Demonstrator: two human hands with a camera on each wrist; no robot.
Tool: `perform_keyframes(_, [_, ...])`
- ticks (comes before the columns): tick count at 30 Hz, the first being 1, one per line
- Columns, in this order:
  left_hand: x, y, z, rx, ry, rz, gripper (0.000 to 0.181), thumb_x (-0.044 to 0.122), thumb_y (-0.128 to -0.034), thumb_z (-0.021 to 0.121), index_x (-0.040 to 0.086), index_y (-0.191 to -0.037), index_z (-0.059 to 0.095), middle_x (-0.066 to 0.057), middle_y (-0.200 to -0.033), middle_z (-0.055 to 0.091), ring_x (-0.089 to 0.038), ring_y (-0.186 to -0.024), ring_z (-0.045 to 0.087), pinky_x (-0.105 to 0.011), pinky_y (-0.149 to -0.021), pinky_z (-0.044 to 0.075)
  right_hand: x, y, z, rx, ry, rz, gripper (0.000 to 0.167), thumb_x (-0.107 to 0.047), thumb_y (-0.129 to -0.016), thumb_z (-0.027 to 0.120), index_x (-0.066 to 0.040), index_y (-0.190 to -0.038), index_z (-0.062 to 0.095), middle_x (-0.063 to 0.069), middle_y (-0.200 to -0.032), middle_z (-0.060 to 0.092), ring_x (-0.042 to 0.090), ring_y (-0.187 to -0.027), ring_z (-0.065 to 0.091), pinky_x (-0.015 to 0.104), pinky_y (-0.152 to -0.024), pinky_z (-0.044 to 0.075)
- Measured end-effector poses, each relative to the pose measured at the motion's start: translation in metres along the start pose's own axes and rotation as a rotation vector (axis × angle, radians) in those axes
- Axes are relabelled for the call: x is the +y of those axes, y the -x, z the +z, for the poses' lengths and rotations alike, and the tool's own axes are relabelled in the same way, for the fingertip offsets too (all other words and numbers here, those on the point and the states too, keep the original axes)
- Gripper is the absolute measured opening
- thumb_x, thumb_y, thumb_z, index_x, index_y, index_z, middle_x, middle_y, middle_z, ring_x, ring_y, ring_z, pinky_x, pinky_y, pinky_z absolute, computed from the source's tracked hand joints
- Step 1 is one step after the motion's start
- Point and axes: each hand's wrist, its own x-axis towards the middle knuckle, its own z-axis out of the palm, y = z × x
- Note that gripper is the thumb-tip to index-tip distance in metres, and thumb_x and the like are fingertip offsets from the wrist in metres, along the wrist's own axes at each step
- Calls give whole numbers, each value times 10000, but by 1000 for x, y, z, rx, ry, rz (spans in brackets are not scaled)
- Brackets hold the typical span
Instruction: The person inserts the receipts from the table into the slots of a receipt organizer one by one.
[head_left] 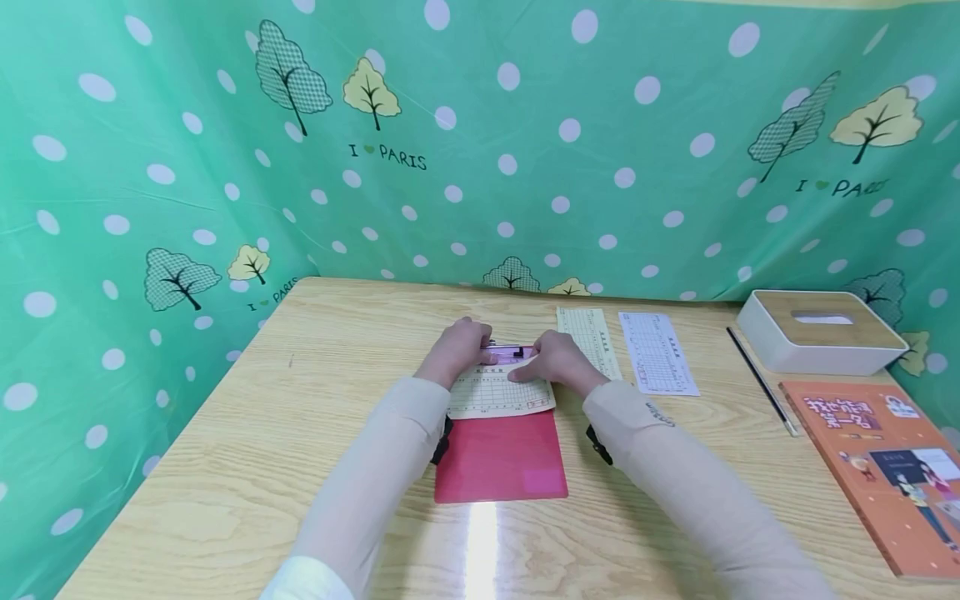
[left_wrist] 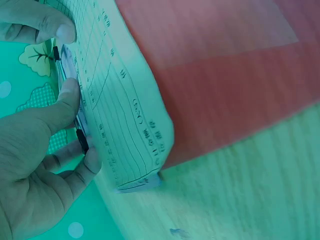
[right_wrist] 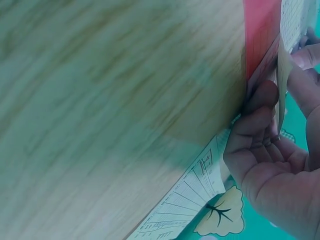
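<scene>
Head view: the form (head_left: 498, 395) lies crosswise over the red board (head_left: 495, 462), its far edge just short of the clip (head_left: 518, 352). Right hand (head_left: 558, 360) pinches the form; left hand (head_left: 457, 350) grips the clip between thumb and fingers.

Matt paper, smooth plastic and grained wood showed.
The form (head_left: 491, 400) was matt paper, the red board (head_left: 495, 454) smooth plastic, its clip (head_left: 510, 346) metallic; the tabletop (head_left: 247, 450) showed wood grain and a glossy streak; the curtain (head_left: 532, 196) looked like cloth.
</scene>
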Motion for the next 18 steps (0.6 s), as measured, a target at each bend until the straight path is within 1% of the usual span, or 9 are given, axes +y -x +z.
perform_keyframes(4, [0, -3, -3, -25, 34, 0, 256, 228, -915, 771, 42, -827, 619, -61, -815, 572, -209, -797, 504, -365, -778, 470, 2, -1, -1, -13, -5, 13, 542, -299, -771, 911, -131, -622, 418, -37, -594, 281, 127, -559, 307, 275, -525, 290])
perform_keyframes(10, [-2, -6, -10, -90, 84, -40, 254, 218, -930, 766, 65, -794, 616, -40, -781, 567, -179, -749, 499, -313, -716, 440, 1, -5, 0, -18, -9, 24, 596, -324, -775, 908, -141, -623, 361, -35, -597, 241, 129, -556, 266, 281, -534, 271])
perform_keyframes(13, [-3, -8, -12, -119, 100, -56, 254, 214, -927, 771, 78, -780, 615, -29, -778, 570, -171, -750, 505, -300, -715, 436, 1, -7, -1, -23, -9, 35, 618, -339, -775, 906, -145, -619, 340, -34, -590, 228, 128, -548, 244, 280, -527, 259])
perform_keyframes(15, [-4, -10, -13, -131, 109, -64, 259, 214, -923, 775, 80, -771, 614, -28, -783, 575, -173, -756, 511, -301, -725, 441, 1, -8, -1, -33, -7, 51, 610, -356, -785, 896, -143, -625, 347, -31, -590, 241, 127, -544, 255, 280, -522, 268])
perform_keyframes(18, [-4, -11, -14, -144, 115, -74, 261, 222, -923, 774, 84, -772, 611, -29, -800, 583, -175, -769, 516, -311, -743, 447, -1, -8, 0, -50, -15, 81, 553, -381, -808, 870, -133, -674, 394, -17, -616, 321, 134, -549, 335, 282, -527, 322])
